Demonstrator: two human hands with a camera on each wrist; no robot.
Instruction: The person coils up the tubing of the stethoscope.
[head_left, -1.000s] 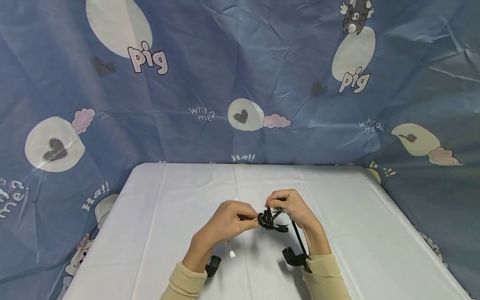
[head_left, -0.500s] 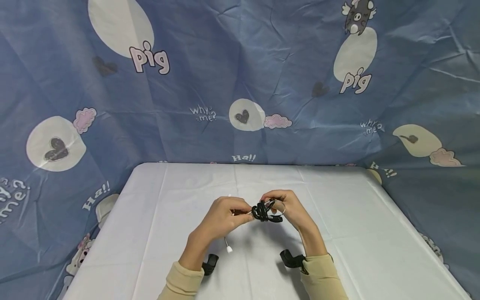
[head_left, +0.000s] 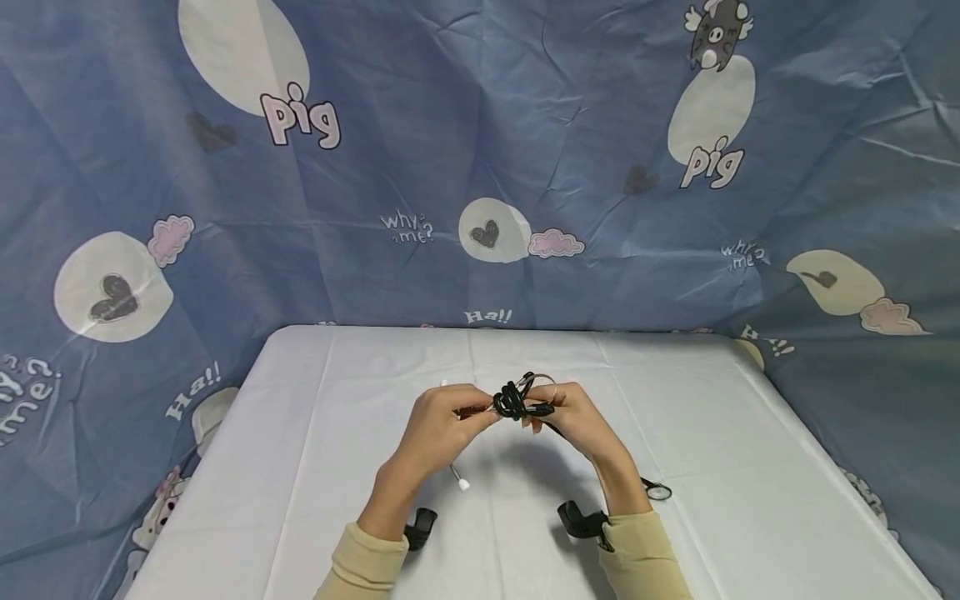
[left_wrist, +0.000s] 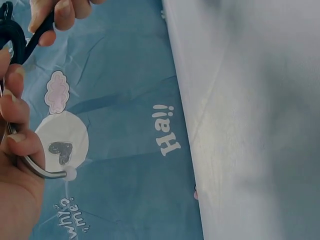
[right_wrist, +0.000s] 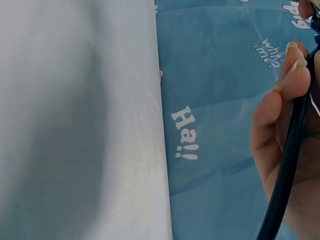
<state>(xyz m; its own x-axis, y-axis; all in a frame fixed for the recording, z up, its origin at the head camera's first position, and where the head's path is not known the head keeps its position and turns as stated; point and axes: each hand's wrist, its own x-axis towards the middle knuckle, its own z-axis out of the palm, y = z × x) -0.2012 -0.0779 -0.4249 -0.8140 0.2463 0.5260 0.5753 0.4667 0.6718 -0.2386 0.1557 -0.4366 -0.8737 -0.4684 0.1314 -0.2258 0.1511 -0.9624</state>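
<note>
My left hand [head_left: 440,425] holds a curved metal rod, whose white-capped end [head_left: 463,483] pokes out below the fingers. In the left wrist view the same rod [left_wrist: 37,169] bends out from the curled fingers to a white tip. Just right of these fingers sits a black cord [head_left: 510,402] wound in a tight bundle, with a thin ring [head_left: 542,377] beside it. My right hand [head_left: 579,421] pinches the cord, which in the right wrist view runs down as a smooth black strand [right_wrist: 292,155]. Most of the rod is hidden by the left hand.
A looped cord end [head_left: 658,492] shows right of the right forearm, above the white table [head_left: 360,358]. Black wrist-worn camera mounts [head_left: 581,521] sit at both wrists. A blue patterned cloth [head_left: 390,150] hangs behind the table.
Both hands have moved slightly left and up with the bundle. The right fingers have shifted lower on the cord, and its looped end now shows past the right forearm.
</note>
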